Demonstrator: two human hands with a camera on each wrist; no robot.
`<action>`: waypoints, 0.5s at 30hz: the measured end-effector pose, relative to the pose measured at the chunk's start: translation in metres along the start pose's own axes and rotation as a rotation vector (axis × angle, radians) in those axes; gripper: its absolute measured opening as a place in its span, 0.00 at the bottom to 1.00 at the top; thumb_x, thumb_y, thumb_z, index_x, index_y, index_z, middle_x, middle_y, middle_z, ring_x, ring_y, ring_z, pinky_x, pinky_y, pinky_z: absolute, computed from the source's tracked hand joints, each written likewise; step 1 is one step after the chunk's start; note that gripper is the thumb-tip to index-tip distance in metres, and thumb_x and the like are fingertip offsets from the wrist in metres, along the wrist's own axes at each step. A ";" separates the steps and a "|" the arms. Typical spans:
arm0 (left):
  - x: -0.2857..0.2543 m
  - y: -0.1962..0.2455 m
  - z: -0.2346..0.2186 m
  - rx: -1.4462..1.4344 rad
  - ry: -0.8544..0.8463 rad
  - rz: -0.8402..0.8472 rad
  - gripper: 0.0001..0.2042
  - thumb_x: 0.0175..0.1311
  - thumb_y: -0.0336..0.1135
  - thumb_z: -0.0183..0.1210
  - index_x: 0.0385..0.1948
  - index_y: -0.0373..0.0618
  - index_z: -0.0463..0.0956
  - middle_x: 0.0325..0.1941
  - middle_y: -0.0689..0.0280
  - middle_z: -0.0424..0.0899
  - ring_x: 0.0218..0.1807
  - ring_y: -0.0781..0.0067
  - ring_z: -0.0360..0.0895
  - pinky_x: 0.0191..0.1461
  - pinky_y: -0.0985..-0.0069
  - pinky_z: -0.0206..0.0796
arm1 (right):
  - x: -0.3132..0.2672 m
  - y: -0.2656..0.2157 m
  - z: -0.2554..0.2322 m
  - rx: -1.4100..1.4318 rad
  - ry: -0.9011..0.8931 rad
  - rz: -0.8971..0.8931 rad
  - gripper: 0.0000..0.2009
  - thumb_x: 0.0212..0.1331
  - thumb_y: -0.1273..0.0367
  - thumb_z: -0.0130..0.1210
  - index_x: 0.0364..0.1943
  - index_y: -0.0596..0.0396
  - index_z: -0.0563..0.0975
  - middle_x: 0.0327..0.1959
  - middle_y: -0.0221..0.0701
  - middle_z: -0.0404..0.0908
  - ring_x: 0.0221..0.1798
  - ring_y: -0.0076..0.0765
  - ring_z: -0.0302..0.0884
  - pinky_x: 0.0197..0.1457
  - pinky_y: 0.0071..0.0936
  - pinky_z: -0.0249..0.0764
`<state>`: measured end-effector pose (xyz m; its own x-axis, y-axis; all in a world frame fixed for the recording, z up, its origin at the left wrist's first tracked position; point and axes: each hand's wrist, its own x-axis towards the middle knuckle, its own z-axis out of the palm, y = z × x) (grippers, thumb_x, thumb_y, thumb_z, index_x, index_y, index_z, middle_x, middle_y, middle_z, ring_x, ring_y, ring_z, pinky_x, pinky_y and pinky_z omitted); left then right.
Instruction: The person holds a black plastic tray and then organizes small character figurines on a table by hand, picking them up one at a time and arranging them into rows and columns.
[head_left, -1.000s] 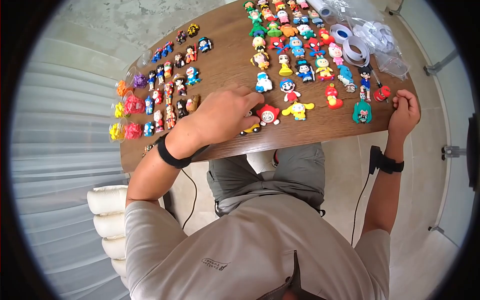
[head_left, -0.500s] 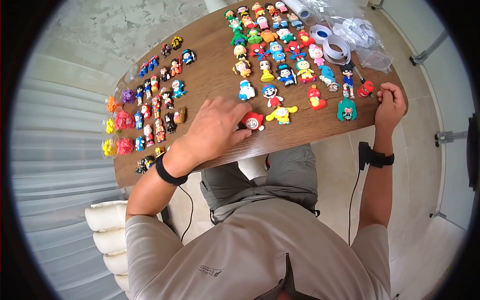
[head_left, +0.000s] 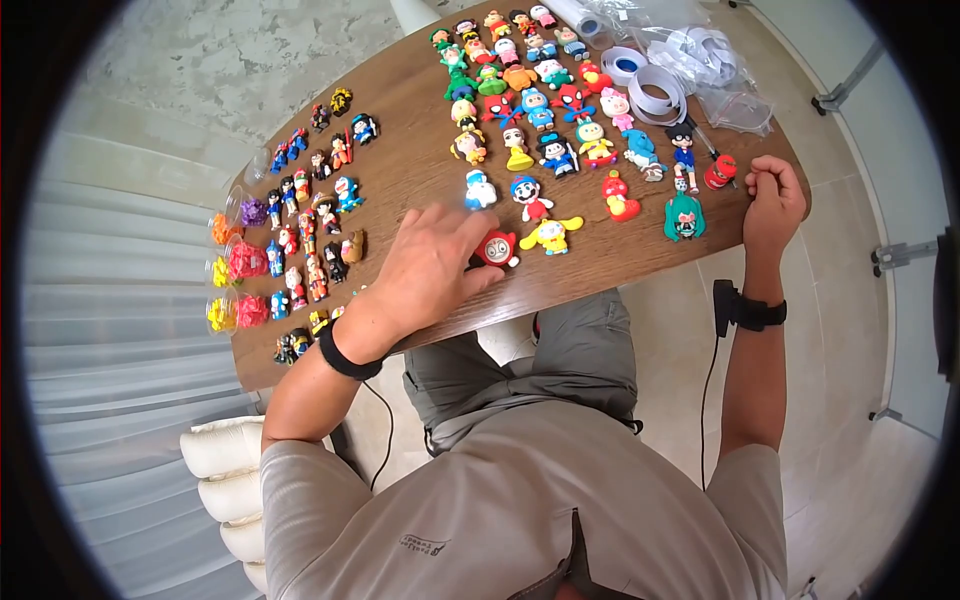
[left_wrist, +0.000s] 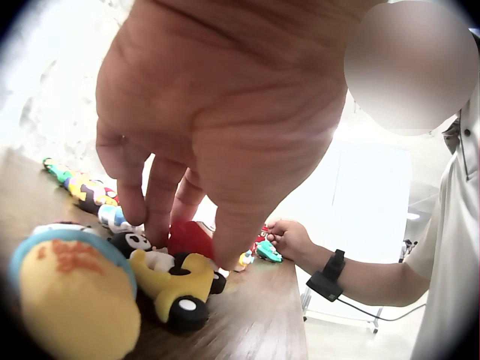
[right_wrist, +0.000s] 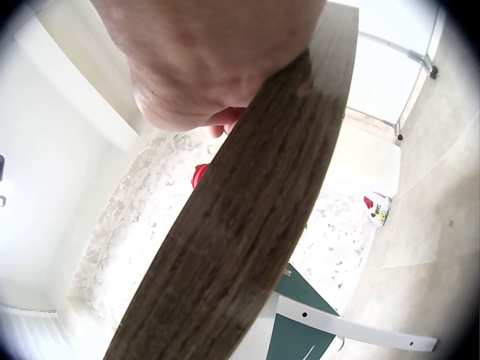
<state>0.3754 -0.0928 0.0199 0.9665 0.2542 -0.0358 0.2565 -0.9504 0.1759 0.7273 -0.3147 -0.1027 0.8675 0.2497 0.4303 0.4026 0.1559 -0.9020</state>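
My left hand (head_left: 430, 265) is low over the table's near edge, its thumb and fingers on either side of a red round-headed figurine (head_left: 496, 248). In the left wrist view the thumb overlaps one side of that red figurine (left_wrist: 191, 238), with curled fingers behind it. A yellow toy car (left_wrist: 176, 285) with a black-and-white figure stands just in front, under the palm. Beside it is a pale yellow figurine (left_wrist: 75, 292) with a blue rim. My right hand (head_left: 775, 197) rests loosely curled on the right table edge, holding nothing, near a red keychain-like piece (head_left: 720, 172).
Rows of figurines cover the table (head_left: 400, 150); a yellow long-eared one (head_left: 551, 236) and a teal-haired one (head_left: 685, 217) lie near the front. Clear cups with coloured pieces (head_left: 247, 260) stand at left. White tape rolls (head_left: 655, 95) and plastic bags (head_left: 700, 55) lie at back right.
My left hand has shifted off the yellow car and settled around the red figurine. The head view has swung, sliding the table leftward and down in frame. The right hand stays at the edge.
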 end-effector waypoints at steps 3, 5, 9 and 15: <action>0.002 -0.003 0.002 0.001 -0.017 -0.002 0.21 0.58 0.40 0.68 0.53 0.45 0.76 0.42 0.61 0.84 0.49 0.58 0.76 0.55 0.63 0.64 | 0.000 0.002 -0.001 -0.004 -0.005 -0.002 0.08 0.64 0.78 0.50 0.38 0.61 0.82 0.29 0.26 0.80 0.31 0.16 0.72 0.35 0.15 0.67; 0.004 -0.004 0.004 -0.008 -0.007 0.003 0.21 0.58 0.39 0.68 0.52 0.45 0.76 0.42 0.60 0.84 0.49 0.57 0.76 0.55 0.63 0.65 | 0.001 0.002 -0.002 -0.019 -0.002 -0.005 0.08 0.64 0.78 0.50 0.38 0.61 0.82 0.29 0.26 0.80 0.31 0.16 0.73 0.35 0.15 0.67; 0.001 -0.009 -0.001 0.009 0.024 0.004 0.20 0.57 0.38 0.68 0.50 0.44 0.77 0.41 0.60 0.84 0.47 0.56 0.78 0.53 0.62 0.66 | -0.001 -0.003 0.003 -0.027 0.005 -0.006 0.08 0.64 0.78 0.50 0.38 0.61 0.82 0.29 0.25 0.80 0.31 0.16 0.73 0.35 0.15 0.67; 0.026 0.004 -0.029 -0.025 0.141 0.002 0.19 0.57 0.38 0.68 0.48 0.43 0.78 0.38 0.59 0.84 0.43 0.55 0.79 0.52 0.61 0.68 | -0.001 -0.003 0.001 -0.017 0.002 0.010 0.08 0.63 0.78 0.50 0.38 0.60 0.82 0.28 0.25 0.80 0.31 0.15 0.72 0.35 0.15 0.66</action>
<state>0.4007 -0.0844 0.0482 0.9556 0.2763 0.1028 0.2522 -0.9468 0.2000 0.7252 -0.3142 -0.1004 0.8723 0.2489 0.4208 0.3985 0.1367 -0.9069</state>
